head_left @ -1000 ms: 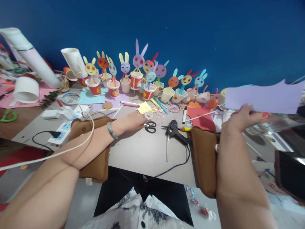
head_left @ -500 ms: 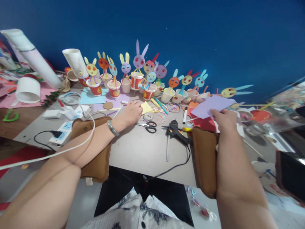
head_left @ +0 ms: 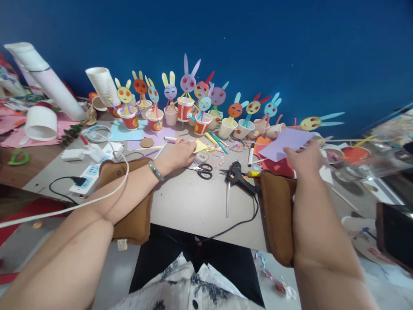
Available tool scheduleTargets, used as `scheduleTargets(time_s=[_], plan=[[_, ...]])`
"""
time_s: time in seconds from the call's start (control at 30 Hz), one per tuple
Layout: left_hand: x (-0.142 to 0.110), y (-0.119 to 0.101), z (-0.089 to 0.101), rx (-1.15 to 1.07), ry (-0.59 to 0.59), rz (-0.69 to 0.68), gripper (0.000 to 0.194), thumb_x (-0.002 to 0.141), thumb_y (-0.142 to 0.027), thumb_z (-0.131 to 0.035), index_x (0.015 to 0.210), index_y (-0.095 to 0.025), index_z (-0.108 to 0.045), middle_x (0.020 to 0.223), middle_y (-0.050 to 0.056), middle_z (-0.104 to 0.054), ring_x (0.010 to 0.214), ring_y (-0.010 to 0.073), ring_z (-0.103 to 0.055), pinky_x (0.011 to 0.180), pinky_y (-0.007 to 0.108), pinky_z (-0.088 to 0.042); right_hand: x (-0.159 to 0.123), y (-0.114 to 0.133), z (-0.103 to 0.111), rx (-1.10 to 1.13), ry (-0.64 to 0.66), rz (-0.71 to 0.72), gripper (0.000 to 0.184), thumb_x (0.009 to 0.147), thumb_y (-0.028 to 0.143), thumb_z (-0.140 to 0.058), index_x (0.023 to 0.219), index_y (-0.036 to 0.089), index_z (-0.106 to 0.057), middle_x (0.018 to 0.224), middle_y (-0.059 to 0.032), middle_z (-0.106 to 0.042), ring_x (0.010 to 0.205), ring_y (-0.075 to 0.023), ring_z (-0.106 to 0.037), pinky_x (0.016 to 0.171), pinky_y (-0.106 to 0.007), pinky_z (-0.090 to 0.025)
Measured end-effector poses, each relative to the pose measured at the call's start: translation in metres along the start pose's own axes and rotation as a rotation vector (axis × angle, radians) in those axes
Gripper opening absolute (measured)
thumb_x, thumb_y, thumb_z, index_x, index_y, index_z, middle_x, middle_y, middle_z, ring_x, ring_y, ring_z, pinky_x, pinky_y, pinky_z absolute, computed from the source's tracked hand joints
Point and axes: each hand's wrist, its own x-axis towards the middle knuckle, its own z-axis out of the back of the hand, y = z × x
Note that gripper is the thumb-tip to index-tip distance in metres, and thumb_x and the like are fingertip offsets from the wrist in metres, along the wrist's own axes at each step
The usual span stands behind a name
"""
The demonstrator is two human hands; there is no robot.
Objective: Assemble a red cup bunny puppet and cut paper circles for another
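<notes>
My left hand [head_left: 181, 154] is low over the table, fingers curled down, with a piece of yellow paper [head_left: 201, 146] jutting out at the fingers. The fingertips are mostly hidden behind the back of the hand. My right hand [head_left: 305, 158] pinches the edge of a sheet of purple paper [head_left: 282, 144] above red paper [head_left: 279, 167]. Beside my left hand lie a roll of clear tape [head_left: 201, 156] and black-handled scissors [head_left: 204, 171]. Between my arms rests a black hot glue gun [head_left: 240, 177], a glue stick at its back end.
Paper cups with rabbit-faced figures [head_left: 187, 82] line the blue wall. A power strip [head_left: 97, 168] and white cable stand left; a stacked cup column [head_left: 102, 86] is behind. Brown cushions [head_left: 278, 215] lie under both forearms. A black marker [head_left: 251, 155] lies near the purple sheet.
My left hand has shifted slightly right, and the yellow paper has moved a little with it. The purple sheet in my right hand has dropped or tilted only slightly.
</notes>
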Motion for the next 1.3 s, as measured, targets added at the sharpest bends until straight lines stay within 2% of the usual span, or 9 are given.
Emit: scheduleTargets(time_s=[0.17,0.3,0.4,0.57,0.73,0.87,1.0,1.17,1.3], plan=[[0.005,-0.004,-0.004,-0.002,0.016,0.045,0.024,0.103,-0.026,-0.046,0.115,-0.013,-0.062,0.112,0.017,-0.075,0.105,0.0254,-0.067,0.113,0.043,-0.04,-0.023,0.037,0.02,-0.25,-0.047,0.086,0.075,0.076,0.029,-0.075,0.146,0.012,-0.052,0.142,-0.0273,-0.057,0.131,-0.0395,-0.055,0.111,-0.058,-0.041],[0.011,-0.002,-0.007,-0.001,0.016,0.053,0.028,0.104,-0.023,-0.041,0.101,-0.015,-0.068,0.107,0.015,-0.077,0.101,0.0239,-0.068,0.112,0.042,-0.041,-0.033,0.051,0.028,-0.186,-0.008,0.187,0.056,0.079,0.03,-0.071,0.132,0.017,-0.061,0.122,-0.0171,-0.068,0.118,-0.0349,-0.06,0.107,-0.055,-0.043],[0.017,0.003,-0.009,-0.073,-0.025,0.115,0.028,0.101,-0.023,-0.045,0.096,-0.014,-0.071,0.102,0.015,-0.078,0.1,0.0257,-0.069,0.109,0.044,-0.043,-0.042,0.061,0.035,-0.114,0.148,0.277,0.035,0.081,0.028,-0.073,0.114,0.02,-0.068,0.098,-0.0082,-0.072,0.097,-0.0281,-0.065,0.098,-0.047,-0.049],[0.024,0.013,-0.009,-0.395,-0.315,0.339,0.015,0.09,-0.022,-0.059,0.096,-0.015,-0.07,0.101,0.01,-0.078,0.094,0.0231,-0.069,0.089,0.037,-0.051,-0.083,0.092,0.053,-0.023,0.592,0.596,0.027,0.081,0.028,-0.077,0.108,0.025,-0.075,0.085,-0.0024,-0.076,0.079,-0.0222,-0.069,0.079,-0.034,-0.05],[0.006,0.003,0.004,-0.363,-0.558,0.101,0.01,0.093,-0.023,-0.058,0.086,-0.017,-0.064,0.095,0.006,-0.074,0.093,0.0197,-0.066,0.089,0.034,-0.049,-0.146,0.13,0.06,-0.076,0.857,0.926,0.021,0.086,0.038,-0.071,0.103,0.03,-0.08,0.087,-0.0006,-0.08,0.081,-0.0238,-0.072,0.073,-0.032,-0.049],[-0.022,-0.029,0.015,-0.022,-0.305,-0.259,0.012,0.093,-0.014,-0.057,0.086,-0.015,-0.066,0.087,0.009,-0.072,0.085,0.0222,-0.067,0.081,0.037,-0.047,-0.179,0.138,0.057,-0.327,0.777,0.904,0.025,0.093,0.032,-0.063,0.109,0.02,-0.078,0.091,-0.0092,-0.08,0.089,-0.0289,-0.074,0.072,-0.034,-0.047],[-0.041,-0.056,0.022,0.18,-0.071,-0.411,0.022,0.091,0.0,-0.05,0.093,-0.012,-0.068,0.087,0.013,-0.073,0.078,0.0224,-0.069,0.071,0.035,-0.046,-0.184,0.127,0.046,-0.139,0.473,0.911,0.021,0.093,0.023,-0.056,0.106,0.018,-0.072,0.102,-0.0139,-0.078,0.097,-0.0326,-0.072,0.08,-0.041,-0.052],[-0.048,-0.057,0.023,0.139,-0.215,-0.449,0.022,0.099,-0.008,-0.045,0.103,-0.011,-0.066,0.09,0.013,-0.073,0.082,0.0229,-0.071,0.071,0.034,-0.049,-0.184,0.116,0.029,0.324,0.382,1.341,0.061,0.088,0.023,-0.063,0.147,0.019,-0.049,0.136,-0.0172,-0.069,0.127,-0.0349,-0.065,0.109,-0.054,-0.046],[-0.046,-0.047,0.013,-0.155,-0.371,-0.473,0.02,0.104,-0.023,-0.044,0.105,-0.014,-0.062,0.097,0.011,-0.074,0.083,0.0199,-0.07,0.071,0.032,-0.051,-0.186,0.114,0.016,0.469,0.2,1.386,0.043,0.094,0.018,-0.066,0.135,0.025,-0.056,0.113,-0.01,-0.078,0.107,-0.0281,-0.074,0.113,-0.053,-0.042]])
